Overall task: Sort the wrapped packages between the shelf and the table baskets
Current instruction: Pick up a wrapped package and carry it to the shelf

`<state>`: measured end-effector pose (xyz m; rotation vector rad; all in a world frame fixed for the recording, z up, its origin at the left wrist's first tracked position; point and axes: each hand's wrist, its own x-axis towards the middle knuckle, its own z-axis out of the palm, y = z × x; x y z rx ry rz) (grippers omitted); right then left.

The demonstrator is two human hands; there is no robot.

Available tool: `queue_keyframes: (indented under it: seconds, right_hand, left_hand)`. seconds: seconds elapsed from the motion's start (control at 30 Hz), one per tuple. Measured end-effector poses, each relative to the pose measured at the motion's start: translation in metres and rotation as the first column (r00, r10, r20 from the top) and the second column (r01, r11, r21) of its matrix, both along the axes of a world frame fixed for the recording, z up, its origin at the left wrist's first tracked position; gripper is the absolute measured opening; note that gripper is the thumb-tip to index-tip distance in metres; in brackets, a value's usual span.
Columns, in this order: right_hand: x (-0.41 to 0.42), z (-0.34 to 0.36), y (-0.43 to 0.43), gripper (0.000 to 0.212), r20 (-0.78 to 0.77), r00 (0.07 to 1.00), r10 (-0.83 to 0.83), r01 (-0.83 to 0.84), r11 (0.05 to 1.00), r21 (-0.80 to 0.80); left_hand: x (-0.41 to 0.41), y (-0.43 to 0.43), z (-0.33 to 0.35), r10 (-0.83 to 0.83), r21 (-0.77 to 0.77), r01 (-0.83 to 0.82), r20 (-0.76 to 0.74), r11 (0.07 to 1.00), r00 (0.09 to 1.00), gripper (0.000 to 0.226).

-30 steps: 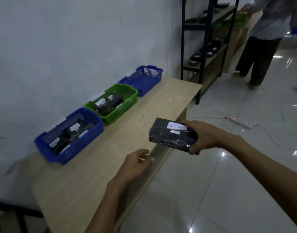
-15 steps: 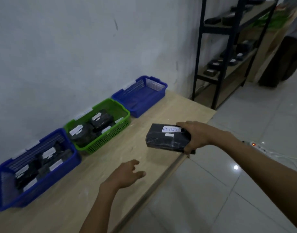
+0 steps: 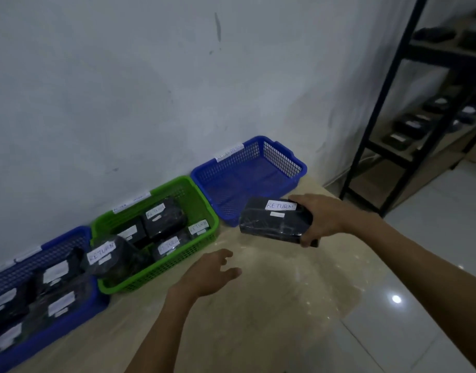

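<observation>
The wrapped package [image 3: 271,222] is a flat, dark, box-shaped block under glossy black film that catches creased highlights; a white label [image 3: 281,205] on its top face is hand-lettered "RETURN", with a smaller pale sticker just below it. It is held in the air right of centre in the frame, above the table [image 3: 271,305] and just in front of the near corner of the right blue basket [image 3: 281,158]. The right hand [image 3: 324,218] grips it by its right end, thumb along the top edge and fingers curled underneath. The left hand [image 3: 208,274] hovers low over the tabletop at lower centre, palm down, fingers loosely spread and holding nothing.

Three mesh baskets stand in a row against the wall [image 3: 123,90] – two blue, one green. The right blue one, at centre frame, shows only its bare floor. The green basket [image 3: 164,267] in the middle holds about five black packages [image 3: 164,220] with white labels, several reading "RETURN"; one of them [image 3: 110,261] lies tilted over the basket's left rim. The left blue basket [image 3: 56,329], cut by the lower left edge, holds at least four labelled packages, too dim to count exactly. Paper tags sit on the back rims of the baskets.

At the right edge a black-framed shelf [image 3: 380,125] carries several more dark packages – blurred, number unclear
</observation>
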<state>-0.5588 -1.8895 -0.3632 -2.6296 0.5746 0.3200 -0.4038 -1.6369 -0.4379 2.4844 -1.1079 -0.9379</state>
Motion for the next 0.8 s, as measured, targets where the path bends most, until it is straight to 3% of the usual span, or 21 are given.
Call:
queue_keyframes:
  seconds: [0.27,0.4,0.6,0.67,0.8]
  right_hand:
    - [0.094,-0.009,-0.067,0.111,-0.051,0.994,0.093,-0.092,0.996,0.017]
    - [0.154,-0.022,-0.095,0.115,-0.09,0.971,0.222,-0.219,0.975,0.045]
    - [0.227,-0.055,-0.129,0.118,-0.171,0.901,0.399,-0.384,0.916,0.117]
    - [0.247,-0.074,-0.135,0.119,-0.203,0.877,0.436,-0.421,0.9,0.116]
    - [0.277,-0.113,-0.14,0.124,-0.259,0.828,0.497,-0.49,0.866,0.097]
  left_hand:
    - [0.057,-0.058,-0.003,0.096,-0.076,-0.095,0.017,0.993,0.995,0.052]
    - [0.069,-0.079,-0.009,0.191,-0.071,-0.188,0.031,0.98,0.981,0.052]
    - [0.069,-0.118,-0.025,0.305,-0.197,-0.289,0.057,0.937,0.951,0.05]
    - [0.071,-0.133,-0.038,0.31,-0.219,-0.281,0.114,0.935,0.944,0.055]
    - [0.073,-0.151,-0.07,0.138,-0.124,-0.096,0.396,0.988,0.908,0.054]
